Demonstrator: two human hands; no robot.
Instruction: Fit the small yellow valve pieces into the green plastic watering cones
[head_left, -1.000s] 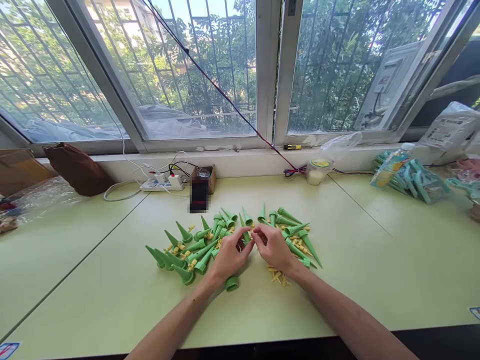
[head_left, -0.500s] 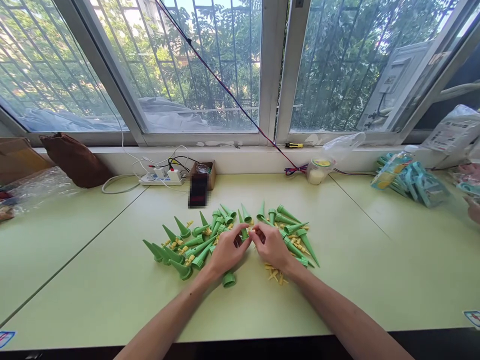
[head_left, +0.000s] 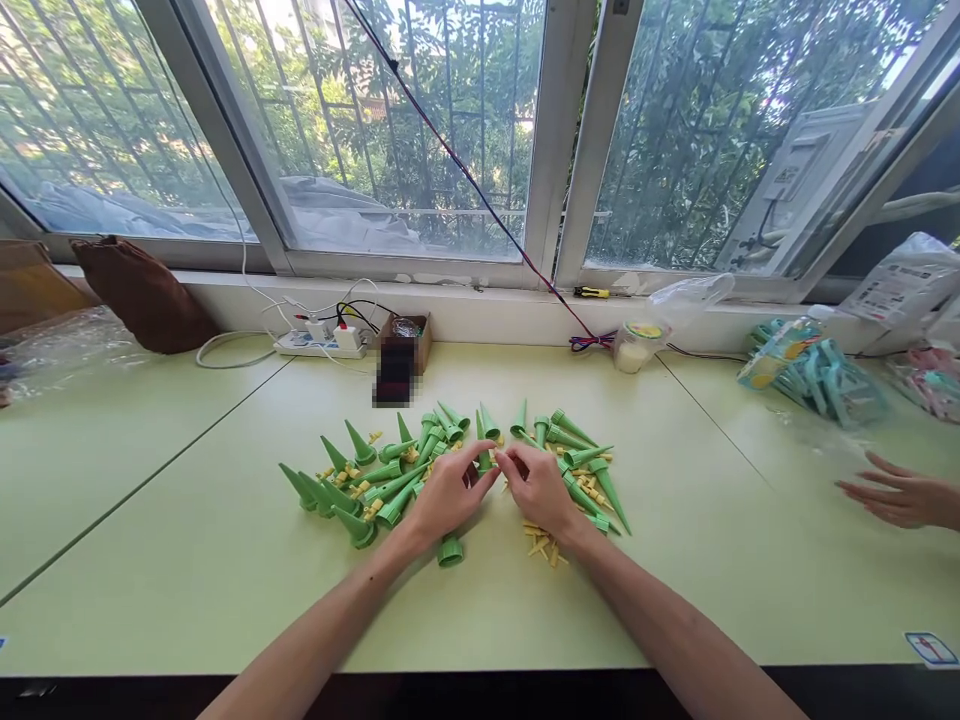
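My left hand [head_left: 454, 487] and my right hand [head_left: 538, 487] meet fingertip to fingertip at the middle of the pile. Both are closed in a pinch on a small yellow plastic piece [head_left: 496, 457], mostly covered by the fingers. Around them lie several green plastic spikes [head_left: 403, 502] with ribbed caps; some stand point up, such as the green cone [head_left: 361, 445] at the left. Short yellow plastic fittings [head_left: 592, 488] are scattered among the spikes. Thin yellow pieces [head_left: 541, 545] lie under my right wrist. A loose green cap [head_left: 450, 552] sits beside my left forearm.
At the right, another person's hand [head_left: 900, 492] reaches over the table [head_left: 750, 590]. Behind it are bagged teal plastic items [head_left: 832, 380]. A jar [head_left: 637, 345], a small cardboard box [head_left: 421, 345] and a power strip [head_left: 319, 347] stand along the window wall.
The other person's hand has come further into view at the right, fingers spread. My hands stay pinched together in nearly the same place. The camera view has shifted slightly.
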